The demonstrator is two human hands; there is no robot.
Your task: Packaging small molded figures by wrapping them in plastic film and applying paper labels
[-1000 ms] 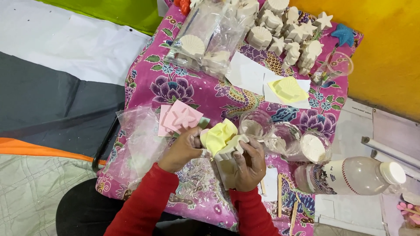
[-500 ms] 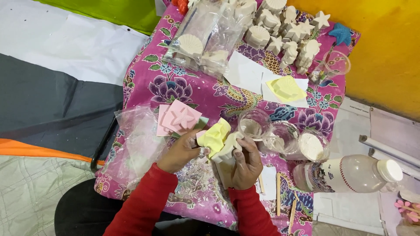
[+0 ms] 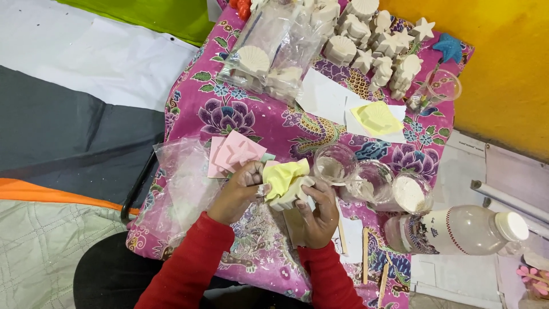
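Both my hands hold a soft yellow mould (image 3: 284, 176) that is bent back over a pale plaster cast (image 3: 291, 195) inside it. My left hand (image 3: 237, 191) grips the mould's left edge. My right hand (image 3: 315, 214) cups the cast from below and to the right. Pink moulds (image 3: 235, 153) lie flat on the flowered pink cloth (image 3: 251, 117) just left of my hands.
Three clear cups (image 3: 372, 182) with white powder stand right of my hands, and a plastic bottle (image 3: 457, 230) lies beyond them. A yellow mould on paper (image 3: 376, 118), bagged casts (image 3: 269, 51) and several white plaster figures (image 3: 377, 40) fill the far end. Clear bags (image 3: 180, 183) lie left, wooden sticks (image 3: 366, 254) near me.
The yellow mould is folded back further over the cast, and my hands have shifted slightly around it. Everything else on the table stays put.
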